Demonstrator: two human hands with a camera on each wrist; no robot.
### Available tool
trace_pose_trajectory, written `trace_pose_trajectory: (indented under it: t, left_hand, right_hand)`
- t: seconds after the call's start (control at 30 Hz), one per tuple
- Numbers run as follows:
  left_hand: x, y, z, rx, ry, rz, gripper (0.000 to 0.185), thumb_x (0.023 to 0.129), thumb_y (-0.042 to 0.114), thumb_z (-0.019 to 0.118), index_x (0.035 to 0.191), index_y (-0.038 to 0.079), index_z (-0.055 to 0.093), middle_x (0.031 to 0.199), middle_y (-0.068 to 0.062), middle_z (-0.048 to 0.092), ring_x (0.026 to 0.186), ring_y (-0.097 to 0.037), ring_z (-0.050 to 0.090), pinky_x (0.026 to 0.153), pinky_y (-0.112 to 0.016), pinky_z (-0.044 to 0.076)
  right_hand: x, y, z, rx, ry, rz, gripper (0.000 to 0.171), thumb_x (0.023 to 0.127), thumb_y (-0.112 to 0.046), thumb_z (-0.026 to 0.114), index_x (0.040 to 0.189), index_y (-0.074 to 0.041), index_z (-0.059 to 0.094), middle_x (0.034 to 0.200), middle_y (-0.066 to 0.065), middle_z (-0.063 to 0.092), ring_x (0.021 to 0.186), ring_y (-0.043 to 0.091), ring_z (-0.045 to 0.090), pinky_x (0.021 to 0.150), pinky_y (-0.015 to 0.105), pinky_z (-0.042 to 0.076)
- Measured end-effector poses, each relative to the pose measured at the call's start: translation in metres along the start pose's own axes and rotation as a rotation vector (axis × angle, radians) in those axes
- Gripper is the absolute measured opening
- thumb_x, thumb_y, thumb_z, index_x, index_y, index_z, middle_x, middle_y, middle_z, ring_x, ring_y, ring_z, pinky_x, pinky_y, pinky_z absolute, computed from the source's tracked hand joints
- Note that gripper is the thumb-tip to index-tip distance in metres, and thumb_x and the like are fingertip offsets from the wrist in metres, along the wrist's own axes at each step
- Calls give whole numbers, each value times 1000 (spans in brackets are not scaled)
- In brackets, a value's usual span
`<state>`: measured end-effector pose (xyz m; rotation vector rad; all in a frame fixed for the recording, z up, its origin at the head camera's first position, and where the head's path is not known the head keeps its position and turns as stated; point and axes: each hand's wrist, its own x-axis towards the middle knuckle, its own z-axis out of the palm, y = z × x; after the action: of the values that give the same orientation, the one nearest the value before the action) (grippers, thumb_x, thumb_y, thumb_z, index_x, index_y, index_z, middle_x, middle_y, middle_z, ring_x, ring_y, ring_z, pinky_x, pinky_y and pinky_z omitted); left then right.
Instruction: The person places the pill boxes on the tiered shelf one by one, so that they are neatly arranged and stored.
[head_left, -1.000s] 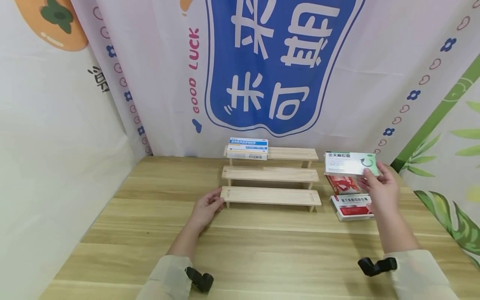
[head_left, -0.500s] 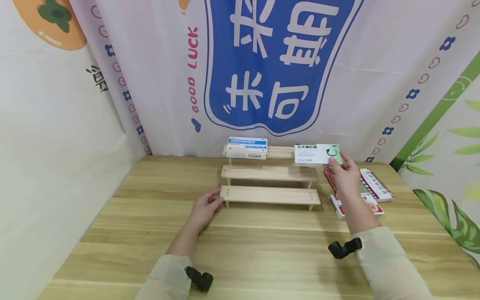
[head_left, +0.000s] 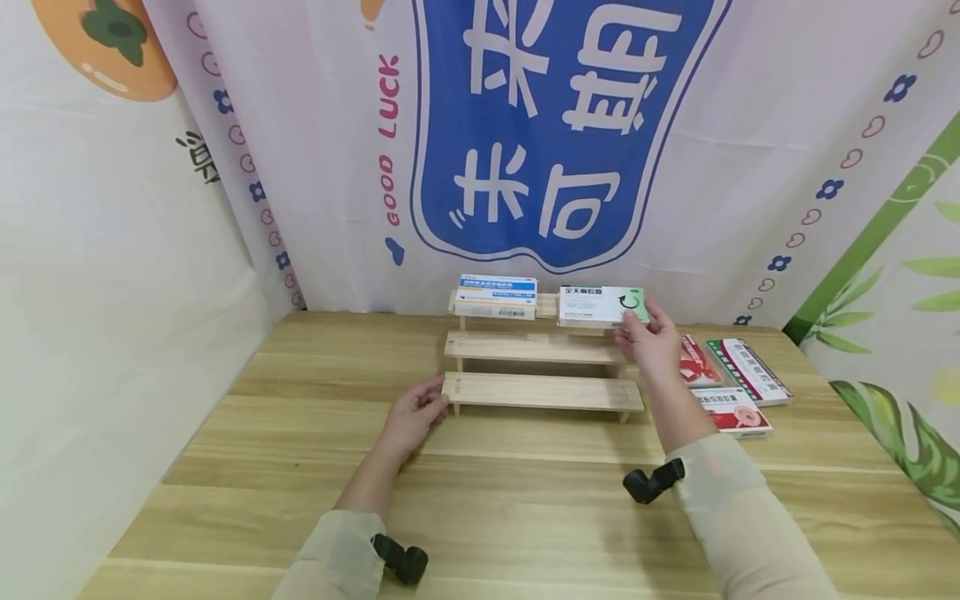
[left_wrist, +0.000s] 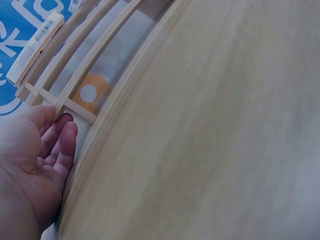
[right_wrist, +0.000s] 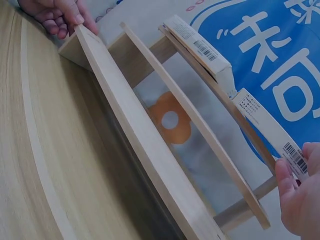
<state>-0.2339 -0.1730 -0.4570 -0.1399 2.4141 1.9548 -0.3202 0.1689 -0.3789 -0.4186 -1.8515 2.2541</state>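
A three-tier wooden step shelf (head_left: 542,390) stands at the middle of the table. A blue-and-white box (head_left: 495,296) lies on the left of its top tier. My right hand (head_left: 647,335) pinches the right end of a green-and-white box (head_left: 596,304) and holds it over the right half of the top tier, beside the blue box. In the right wrist view the green-and-white box (right_wrist: 262,125) sits along the top tier's edge with my fingers (right_wrist: 295,197) on its end. My left hand (head_left: 415,411) rests with relaxed fingers against the left end of the bottom tier (left_wrist: 75,111).
Three more flat boxes lie on the table right of the shelf: a red one (head_left: 693,364), a green-edged one (head_left: 746,371) and a red-and-white one (head_left: 733,410). Printed cloth backdrops (head_left: 570,142) close off the back and both sides. The wooden table (head_left: 495,508) runs towards me.
My right hand has carried the green-and-white box leftwards from above the boxes at the right to the shelf's top tier. The left hand has stayed at the shelf's end.
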Motion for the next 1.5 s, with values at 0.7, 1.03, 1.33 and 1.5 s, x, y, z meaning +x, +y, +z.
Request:
trace_pose_trajectory:
  t: [0.7,1.03,1.33,1.5]
  left_hand:
    - [1,-3,1,-15,16,21,40,81,19,57,121,21,49,91,-8,60,75,-16,57,70,-25,51]
    - [1,-3,1,-18,18,30,41,81,18,58,121,20,49,92,-9,60,77,-18,57,71,-26,51]
    - [0,-4,1,-22,23,31,41,81,17,58,121,19,49,91,-9,60,76,-17,57,69,-25,51]
    - [1,-5,2,-19,21,26,40,81,17,58,120,20,49,90,-9,60,76,-18,57,71,-26,51]
  right_hand:
    - [-13,-6,9,-360,-59,-30,74,74,-38,64,135,-19,26,103,-1,45,81,9,57,72,17,51]
    - [-8,-5,8,-511,-43,-113,75,70,-49,62,131,-16,33,118,6,41,83,13,51,67,21,51]
    - [-8,-9,11,-594,-35,-118,71,73,-50,59,132,-18,33,120,8,43,103,21,42,79,24,43]
    - [-10,-10,4,-609,-65,-148,76,73,-53,58,134,-18,28,119,6,43,92,16,48,71,21,48]
